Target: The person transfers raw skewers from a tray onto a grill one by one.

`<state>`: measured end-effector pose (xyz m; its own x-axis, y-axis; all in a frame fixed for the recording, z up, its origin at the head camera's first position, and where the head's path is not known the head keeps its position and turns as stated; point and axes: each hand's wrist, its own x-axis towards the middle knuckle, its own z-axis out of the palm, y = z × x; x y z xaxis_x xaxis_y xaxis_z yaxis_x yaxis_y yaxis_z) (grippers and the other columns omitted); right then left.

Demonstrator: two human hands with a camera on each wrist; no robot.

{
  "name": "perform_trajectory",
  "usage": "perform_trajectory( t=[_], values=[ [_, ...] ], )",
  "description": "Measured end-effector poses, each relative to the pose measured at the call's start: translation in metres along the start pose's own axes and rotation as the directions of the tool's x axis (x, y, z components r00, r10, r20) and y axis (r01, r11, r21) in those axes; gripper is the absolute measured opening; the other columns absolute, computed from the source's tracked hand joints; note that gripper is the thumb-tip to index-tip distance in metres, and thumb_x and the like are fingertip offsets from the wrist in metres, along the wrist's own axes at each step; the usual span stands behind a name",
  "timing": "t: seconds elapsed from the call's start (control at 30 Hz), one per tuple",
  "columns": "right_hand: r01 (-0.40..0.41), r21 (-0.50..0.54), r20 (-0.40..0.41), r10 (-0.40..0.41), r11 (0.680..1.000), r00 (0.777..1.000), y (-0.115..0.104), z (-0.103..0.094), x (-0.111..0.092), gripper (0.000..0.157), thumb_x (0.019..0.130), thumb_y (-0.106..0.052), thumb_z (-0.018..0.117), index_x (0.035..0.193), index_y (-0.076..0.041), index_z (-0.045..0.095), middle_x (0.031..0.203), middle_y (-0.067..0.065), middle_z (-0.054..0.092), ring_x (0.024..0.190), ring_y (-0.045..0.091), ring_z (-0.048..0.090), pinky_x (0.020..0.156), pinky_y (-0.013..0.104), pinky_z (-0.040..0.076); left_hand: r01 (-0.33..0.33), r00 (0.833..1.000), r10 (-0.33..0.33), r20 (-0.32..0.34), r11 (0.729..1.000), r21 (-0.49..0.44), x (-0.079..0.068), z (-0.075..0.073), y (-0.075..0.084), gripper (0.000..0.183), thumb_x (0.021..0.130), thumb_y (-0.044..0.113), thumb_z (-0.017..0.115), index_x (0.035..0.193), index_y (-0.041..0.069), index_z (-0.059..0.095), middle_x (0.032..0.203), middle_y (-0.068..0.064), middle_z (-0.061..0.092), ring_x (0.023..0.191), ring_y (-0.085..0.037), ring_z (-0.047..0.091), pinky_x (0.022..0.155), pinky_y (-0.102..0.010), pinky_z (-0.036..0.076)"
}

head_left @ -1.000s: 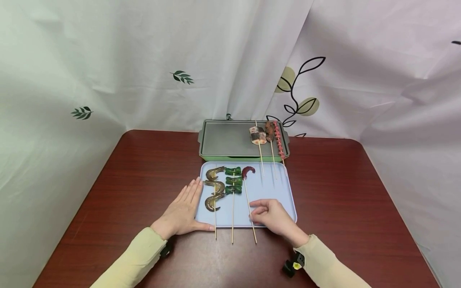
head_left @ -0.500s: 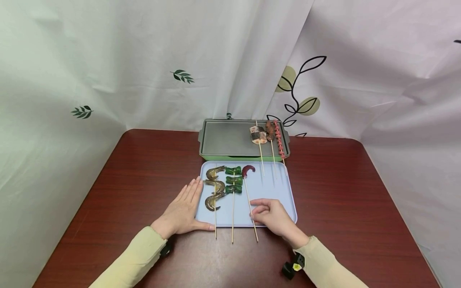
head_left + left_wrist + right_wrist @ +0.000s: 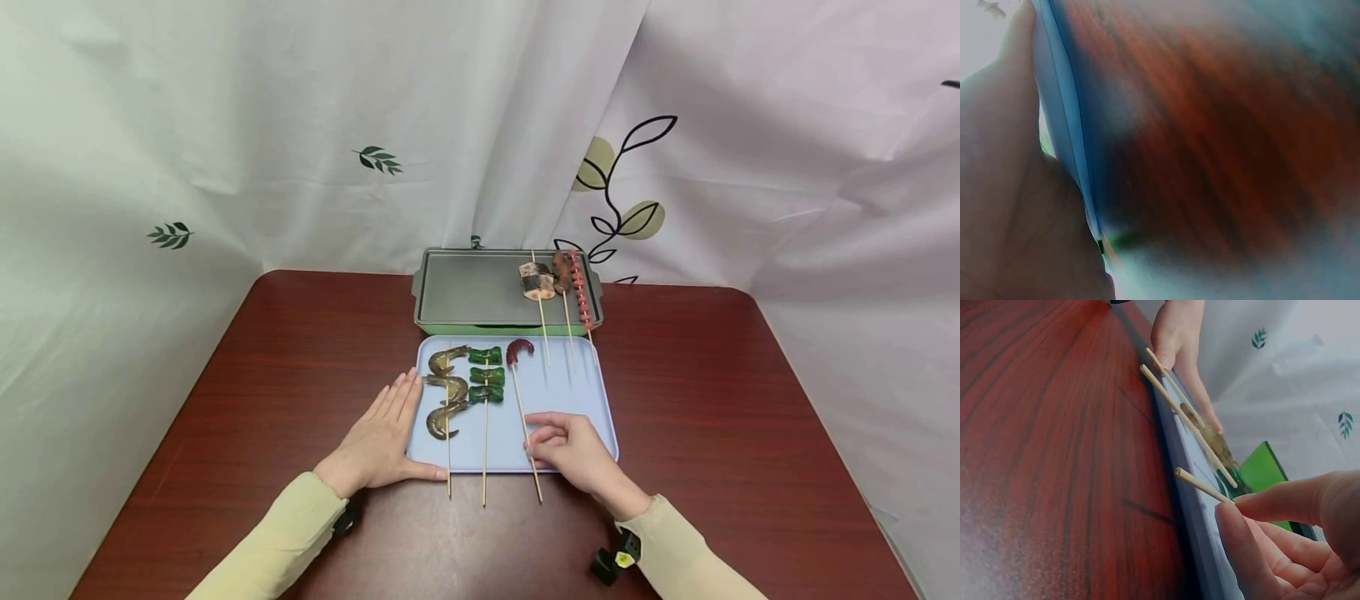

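Note:
My right hand [image 3: 573,450] pinches the stick of a tentacle skewer [image 3: 519,352] between thumb and forefinger. That skewer has a dark red, curled piece at its far end and lies over the light blue tray [image 3: 577,400]. In the right wrist view the stick's blunt end [image 3: 1192,480] juts past the fingertips. My left hand [image 3: 378,442] rests with straight fingers along the tray's left edge, its thumb at the near left corner. Beside it lies a shrimp skewer [image 3: 447,389], then a green pepper skewer [image 3: 487,377]. The left wrist view shows mostly palm and table.
Behind the tray stands a green grill with a grey plate [image 3: 468,287]. On its right side lie a fish skewer [image 3: 537,282], a brown meat skewer [image 3: 562,273] and a pink skewer [image 3: 581,292], sticks hanging over the tray. A white curtain [image 3: 300,125] surrounds the reddish-brown table [image 3: 712,400].
My right hand has moved slightly right with the tentacle skewer, so it lies a little farther from the green pepper skewer. My left hand has stayed in place.

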<state>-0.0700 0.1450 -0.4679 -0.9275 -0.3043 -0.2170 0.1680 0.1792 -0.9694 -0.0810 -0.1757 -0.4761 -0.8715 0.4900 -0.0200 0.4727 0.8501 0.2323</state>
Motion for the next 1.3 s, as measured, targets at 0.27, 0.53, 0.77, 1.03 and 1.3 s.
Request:
perform_trajectory(
  t=[0.27, 0.53, 0.77, 1.03, 1.3],
  values=[
    [0.022, -0.003, 0.030, -0.021, 1.000, 0.999, -0.005, -0.001, -0.005, 0.044, 0.090, 0.009, 0.069, 0.132, 0.015, 0.057, 0.089, 0.015, 0.069, 0.077, 0.021, 0.070, 0.069, 0.035, 0.062, 0.007, 1.000, -0.007, -0.010, 1.000, 0.027, 0.000, 0.012, -0.006, 0.144, 0.068, 0.097, 0.050, 0.160, -0.006, 0.013, 0.168, -0.021, 0.008, 0.154, -0.032, 0.006, 0.122, -0.048, 0.015],
    [0.058, -0.053, 0.045, -0.056, 0.997, 0.997, -0.016, 0.002, -0.012, 0.045, 0.090, 0.008, 0.070, 0.134, 0.013, 0.058, 0.092, 0.014, 0.070, 0.074, 0.019, 0.070, 0.069, 0.033, 0.061, -0.001, 1.000, 0.001, -0.009, 1.000, 0.002, 0.000, 0.006, -0.003, 0.142, 0.069, 0.093, 0.057, 0.158, -0.009, 0.016, 0.166, -0.024, 0.011, 0.153, -0.037, 0.010, 0.121, -0.050, 0.017],
    [0.122, -0.082, 0.043, -0.119, 0.989, 0.992, -0.028, 0.003, -0.013, 0.045, 0.089, 0.010, 0.069, 0.132, 0.015, 0.058, 0.093, 0.018, 0.070, 0.071, 0.020, 0.070, 0.067, 0.035, 0.061, 0.007, 1.000, -0.007, 0.024, 1.000, 0.006, -0.001, -0.003, 0.002, 0.140, 0.071, 0.090, 0.060, 0.158, -0.009, 0.016, 0.166, -0.025, 0.011, 0.153, -0.037, 0.011, 0.122, -0.050, 0.016],
    [0.184, -0.197, 0.030, -0.182, 0.963, 0.983, -0.047, 0.001, -0.012, 0.044, 0.088, 0.010, 0.069, 0.132, 0.010, 0.061, 0.093, 0.013, 0.071, 0.069, 0.020, 0.070, 0.067, 0.032, 0.060, -0.002, 1.000, 0.001, -0.005, 1.000, -0.006, -0.001, 0.001, 0.000, 0.141, 0.070, 0.091, 0.059, 0.158, -0.010, 0.017, 0.166, -0.026, 0.012, 0.153, -0.038, 0.011, 0.121, -0.051, 0.017],
    [0.205, -0.216, 0.002, -0.210, 0.955, 0.978, -0.067, -0.005, -0.001, 0.046, 0.090, 0.004, 0.072, 0.134, 0.006, 0.062, 0.094, 0.008, 0.071, 0.070, 0.020, 0.071, 0.069, 0.030, 0.058, -0.001, 1.000, 0.002, -0.026, 1.000, 0.020, 0.000, 0.013, -0.007, 0.143, 0.068, 0.097, 0.051, 0.159, -0.007, 0.015, 0.167, -0.022, 0.010, 0.154, -0.034, 0.009, 0.122, -0.048, 0.015]
  ],
)
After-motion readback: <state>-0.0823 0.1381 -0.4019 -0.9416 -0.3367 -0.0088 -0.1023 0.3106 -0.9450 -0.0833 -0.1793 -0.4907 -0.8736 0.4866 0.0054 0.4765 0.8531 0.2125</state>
